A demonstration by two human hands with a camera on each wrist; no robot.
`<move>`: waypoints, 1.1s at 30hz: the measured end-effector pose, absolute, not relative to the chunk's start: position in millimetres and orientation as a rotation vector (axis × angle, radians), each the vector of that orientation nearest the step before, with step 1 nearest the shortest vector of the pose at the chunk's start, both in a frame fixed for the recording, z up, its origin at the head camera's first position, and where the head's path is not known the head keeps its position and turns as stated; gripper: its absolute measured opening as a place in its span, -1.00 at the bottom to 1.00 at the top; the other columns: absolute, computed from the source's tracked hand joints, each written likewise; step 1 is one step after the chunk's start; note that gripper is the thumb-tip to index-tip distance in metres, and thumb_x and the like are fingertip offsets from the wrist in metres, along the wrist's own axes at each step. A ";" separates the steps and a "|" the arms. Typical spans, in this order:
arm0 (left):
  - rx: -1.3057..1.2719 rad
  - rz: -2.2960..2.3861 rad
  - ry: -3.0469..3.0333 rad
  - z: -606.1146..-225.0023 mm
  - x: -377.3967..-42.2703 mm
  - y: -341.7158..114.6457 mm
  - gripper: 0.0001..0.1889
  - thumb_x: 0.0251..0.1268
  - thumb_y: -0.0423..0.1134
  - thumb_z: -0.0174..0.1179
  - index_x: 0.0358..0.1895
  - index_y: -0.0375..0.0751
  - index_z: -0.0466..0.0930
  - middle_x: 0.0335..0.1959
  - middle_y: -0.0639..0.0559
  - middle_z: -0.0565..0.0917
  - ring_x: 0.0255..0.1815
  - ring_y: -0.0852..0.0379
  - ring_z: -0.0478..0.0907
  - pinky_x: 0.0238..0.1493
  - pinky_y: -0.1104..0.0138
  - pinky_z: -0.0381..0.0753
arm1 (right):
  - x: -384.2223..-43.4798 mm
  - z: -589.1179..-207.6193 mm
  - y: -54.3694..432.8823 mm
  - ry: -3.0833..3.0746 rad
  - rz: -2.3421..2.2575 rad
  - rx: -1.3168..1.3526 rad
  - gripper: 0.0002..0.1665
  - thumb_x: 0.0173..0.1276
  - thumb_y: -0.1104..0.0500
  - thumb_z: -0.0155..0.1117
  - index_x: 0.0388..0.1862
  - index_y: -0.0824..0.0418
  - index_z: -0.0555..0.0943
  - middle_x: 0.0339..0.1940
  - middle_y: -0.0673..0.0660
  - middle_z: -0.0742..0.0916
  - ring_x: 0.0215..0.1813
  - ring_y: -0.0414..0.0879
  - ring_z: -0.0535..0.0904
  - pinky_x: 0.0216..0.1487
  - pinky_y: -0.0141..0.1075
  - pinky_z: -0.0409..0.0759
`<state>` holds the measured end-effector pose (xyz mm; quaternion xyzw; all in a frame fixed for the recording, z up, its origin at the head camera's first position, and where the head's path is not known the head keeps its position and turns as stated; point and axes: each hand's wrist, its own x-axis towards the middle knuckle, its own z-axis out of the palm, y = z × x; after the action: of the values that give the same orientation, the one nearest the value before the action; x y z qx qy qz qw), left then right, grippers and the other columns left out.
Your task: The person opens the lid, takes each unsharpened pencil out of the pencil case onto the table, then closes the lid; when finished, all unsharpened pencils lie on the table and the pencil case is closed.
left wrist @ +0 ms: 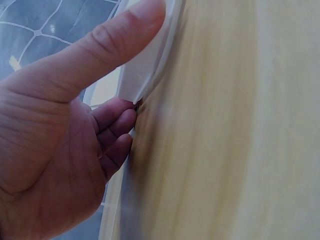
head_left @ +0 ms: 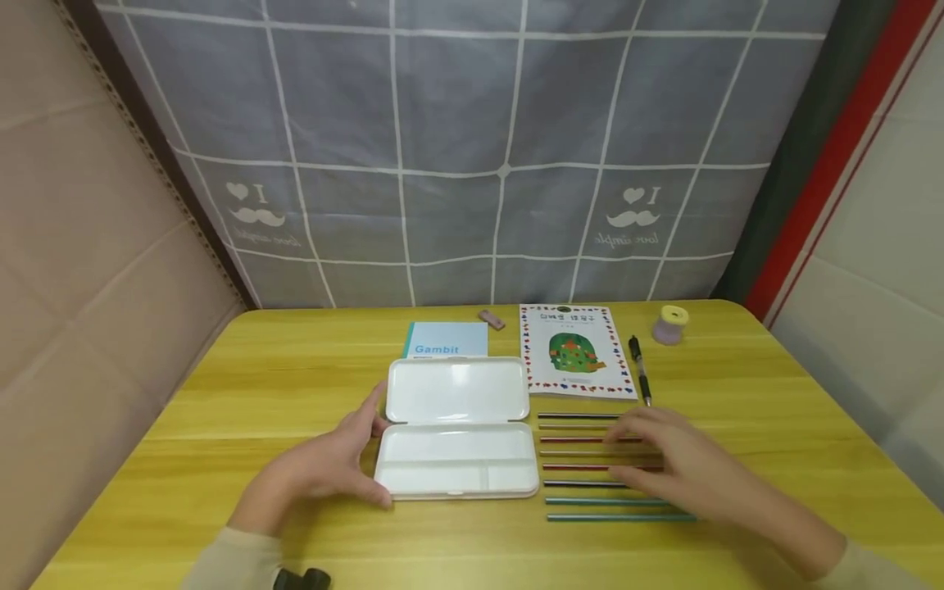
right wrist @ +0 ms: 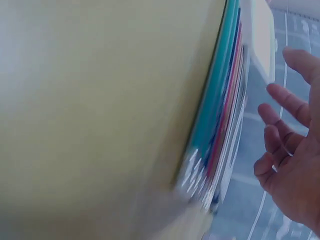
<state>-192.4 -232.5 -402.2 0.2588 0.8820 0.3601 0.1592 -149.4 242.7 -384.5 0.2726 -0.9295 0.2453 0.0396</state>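
A white pencil case [head_left: 457, 463] lies on the table with its lid [head_left: 457, 392] laid back; low dividers split its bottom half. My left hand [head_left: 335, 455] grips the case's left end, thumb at the front corner and fingers toward the hinge side. In the left wrist view the thumb [left wrist: 110, 42] lies along the white edge, with the other fingers bent beneath. To the right, several pencils lie in a row, among them green [head_left: 619, 518], dark red [head_left: 575, 467] and black ones. Over their right ends hovers my right hand [head_left: 686, 455], fingers loosely bent and parted, holding nothing.
Behind the case lies a light-blue "Gambit" booklet [head_left: 450, 338], partly covered by the lid. A small eraser-like piece [head_left: 491, 319], a white picture book [head_left: 578, 352], a black pen [head_left: 641, 373] and a yellow-topped small jar [head_left: 669, 325] stand or lie farther back. A grey curtain [head_left: 457, 147] hangs behind the table.
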 end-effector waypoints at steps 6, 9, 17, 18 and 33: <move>0.720 1.054 2.505 -402.8 -191.4 -232.5 0.65 -0.17 0.03 0.72 0.67 -0.21 -0.60 0.14 0.01 0.50 0.26 -0.03 0.37 0.46 -0.22 0.16 | -170.2 -377.3 198.5 -2.925 0.699 0.868 -0.19 0.39 -0.29 0.40 0.49 0.05 0.51 0.43 0.14 0.58 0.43 0.22 0.43 0.33 0.29 0.42; 0.719 1.047 2.503 -403.4 -191.3 -233.3 0.65 -0.18 0.04 0.72 0.67 -0.21 -0.60 0.15 0.02 0.50 0.26 -0.01 0.37 0.46 -0.19 0.17 | -184.3 -376.2 179.8 -2.973 0.672 0.869 -0.01 0.40 -0.32 0.36 0.65 0.07 0.30 0.56 0.23 0.45 0.51 0.35 0.32 0.37 0.37 0.34; 0.737 1.046 2.507 -403.9 -193.1 -233.1 0.65 -0.18 0.06 0.72 0.67 -0.19 -0.60 0.14 0.03 0.50 0.24 0.02 0.37 0.46 -0.13 0.19 | -215.0 -374.3 154.1 -3.027 0.843 0.855 0.18 0.46 -0.31 0.29 0.75 0.21 -0.04 0.68 0.27 0.23 0.60 0.52 0.06 0.47 0.41 0.16; 0.733 1.043 2.505 -403.6 -193.3 -233.0 0.65 -0.17 0.06 0.72 0.67 -0.20 -0.60 0.15 0.03 0.49 0.24 0.02 0.37 0.46 -0.14 0.18 | -216.7 -375.0 152.9 -3.046 0.864 0.840 0.19 0.46 -0.30 0.30 0.75 0.21 -0.06 0.69 0.27 0.22 0.61 0.51 0.03 0.48 0.40 0.13; 0.712 1.048 2.504 -405.8 -191.5 -230.5 0.65 -0.16 0.04 0.72 0.67 -0.17 -0.61 0.15 0.03 0.49 0.25 0.01 0.36 0.48 -0.20 0.15 | -214.2 -376.5 152.9 -2.998 0.994 0.828 0.08 0.51 -0.17 0.31 0.74 0.23 0.00 0.67 0.25 0.27 0.60 0.39 0.19 0.50 0.33 0.19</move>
<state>-191.5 -230.5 -405.8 0.2501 0.8798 0.3681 0.1668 -214.2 152.9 -376.5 0.2531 -0.9164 0.3039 -0.0619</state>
